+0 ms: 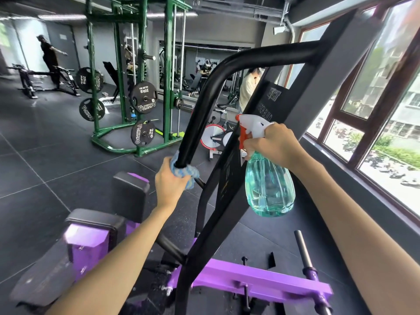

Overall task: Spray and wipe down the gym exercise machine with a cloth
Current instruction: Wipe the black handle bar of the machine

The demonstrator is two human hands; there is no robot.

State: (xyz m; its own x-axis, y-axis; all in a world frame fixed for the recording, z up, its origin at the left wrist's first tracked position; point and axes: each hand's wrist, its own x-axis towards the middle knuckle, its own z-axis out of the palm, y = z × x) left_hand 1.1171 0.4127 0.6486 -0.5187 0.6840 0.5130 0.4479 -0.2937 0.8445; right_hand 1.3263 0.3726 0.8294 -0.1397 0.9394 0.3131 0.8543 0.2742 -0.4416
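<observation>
The left hand [169, 180] has its fingers curled tight round a blue-and-white striped cloth [186, 172]. The cloth is wrapped round the lower end of a black curved tubular bar [205, 96] on the purple-and-black exercise machine [86, 246]. The bar rises from the cloth, bends to the right near the top and joins the machine's wide black slanted upright [302, 98], which bears faint lettering.

The right hand [276, 142] grips the neck of a translucent teal plastic spray bottle [269, 185] with a white head and an orange-red trigger. Its fingers wrap round the front by the trigger; whether the trigger is pressed cannot be told. The bottle hangs roughly upright just in front of the slanted upright, with its nozzle pointing left toward the bar, apart from the cloth.

At the machine's lower left edge sit two black padded blocks [130, 189]. Along its bottom edge runs a purple steel beam [284, 285], and a bare metal plate peg [303, 251] stands tilted near the beam's right end.

Beyond, on the dark rubber-tiled floor [34, 155], stands a green steel power rack [136, 76] hung with black weight plates [144, 97]. A red-and-white spin bike [214, 136] stands behind the bar. One person [48, 55] stands at the far left, and another in a pale top [247, 89] is beside the upright. Large brown-framed windows [354, 123] line the right side.
</observation>
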